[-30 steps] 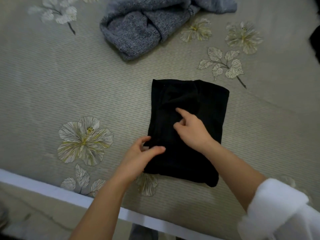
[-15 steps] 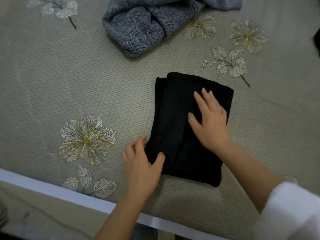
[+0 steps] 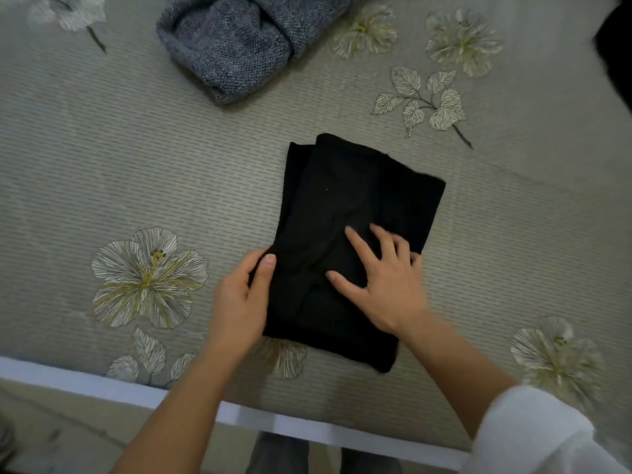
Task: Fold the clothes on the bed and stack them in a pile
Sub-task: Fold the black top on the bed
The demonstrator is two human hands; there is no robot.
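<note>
The left hand (image 3: pixel 244 297) reached in from the near side with a bare forearm and gripped the folded black garment (image 3: pixel 359 200) at its left edge. The thumb lay on top of the cloth and the curled fingers sat against the edge, their tips hidden by the fabric. The right hand (image 3: pixel 388 285) rested flat on the near half of the same garment, palm down, with fingers (image 3: pixel 357 248) spread and straight and the thumb pointing toward the left hand, holding nothing. Its forearm came in from the right, with a white sleeve (image 3: pixel 533 436) pushed up near the elbow.

The garment lay as a rough rectangle between and beyond the two hands. Its layers were slightly offset at the far left corner, and its near edge lay just past the wrists.

Under it was a grey-green bedspread (image 3: pixel 102 159) with a fine ribbed weave. A large embroidered flower (image 3: pixel 148 277) lay just left of the left hand, and more flowers and leaves were scattered beyond and to the right of the right hand. Well beyond both hands, a grey knit sweater (image 3: pixel 239 42) lay bunched and unfolded. A dark item (image 3: pixel 615 53) was cut off at the far right edge, too little of it showing to name. Nearer than the wrists ran the white bed edge (image 3: pixel 102 384), with pale floor (image 3: pixel 51 436) below it.
</note>
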